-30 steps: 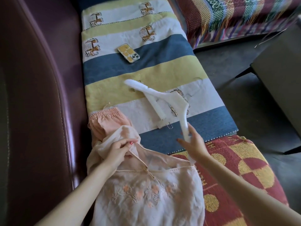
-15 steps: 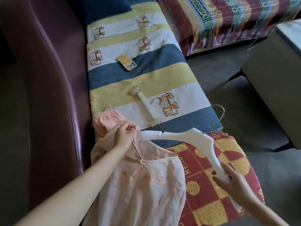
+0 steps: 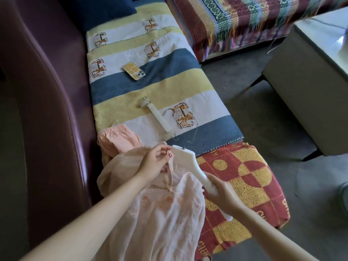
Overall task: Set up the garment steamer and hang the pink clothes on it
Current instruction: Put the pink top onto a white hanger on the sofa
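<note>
A pale pink embroidered top (image 3: 156,219) lies on the sofa seat in front of me. My left hand (image 3: 154,161) pinches its neckline and holds it up. My right hand (image 3: 222,194) grips one arm of a white plastic hanger (image 3: 190,162), whose other end points into the neck opening beside my left fingers. A folded pink garment with an elastic waist (image 3: 116,136) sits just behind the top. A white bar with metal clips (image 3: 158,117) lies on the striped cover (image 3: 169,87). No steamer is in view.
A phone in a yellow case (image 3: 134,71) lies further back on the striped cover. The purple sofa back (image 3: 47,110) runs along the left. A red and yellow throw (image 3: 244,178) covers the near seat. A pale low table (image 3: 310,72) stands on the grey floor at right.
My right hand lifted the white hanger off the cover, swung it toward me and brought its end to the top's neckline. My left hand kept holding the neckline.
</note>
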